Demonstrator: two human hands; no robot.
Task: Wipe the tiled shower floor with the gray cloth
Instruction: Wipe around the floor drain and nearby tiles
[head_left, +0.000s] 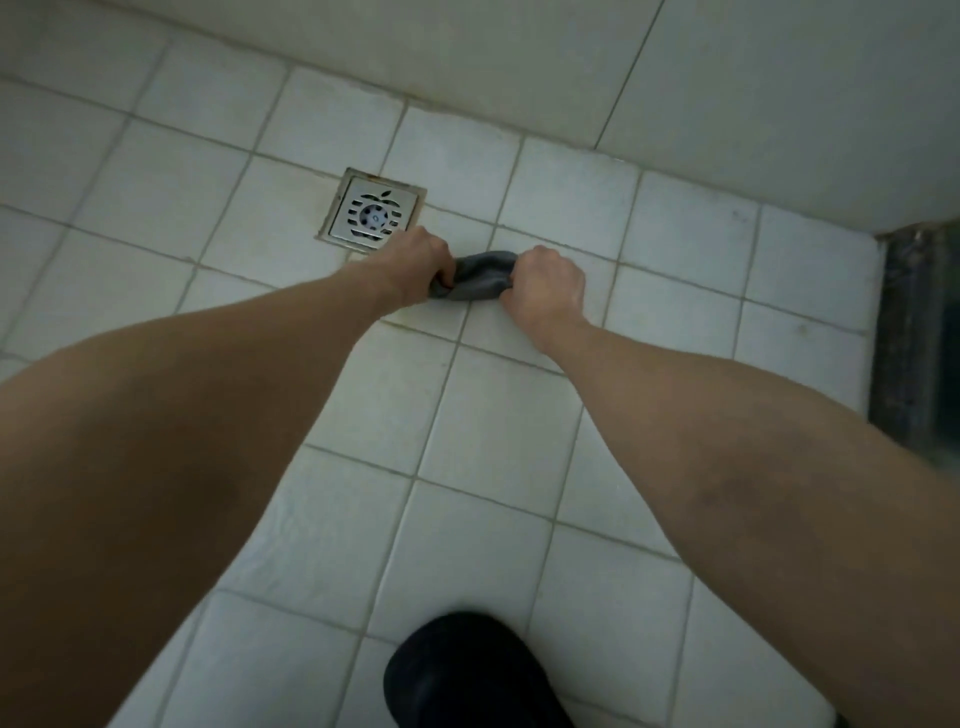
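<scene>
I have one view, the head camera. It looks forward and steeply down onto the tiled shower floor (493, 415), wide-angle, with grout lines bowing toward the edges. Range is close: the left hand (415, 262) and right hand (545, 291) sit near each other just above frame centre. The wall (519, 62) fills the top, and the drain (372, 214) lies upper left of centre

No text, numbers or labels were readable. Only mark: an apple-shaped cut-out with leaf, slotted into the square metal drain cover (372, 215) set in the tiled floor (493, 415).
</scene>
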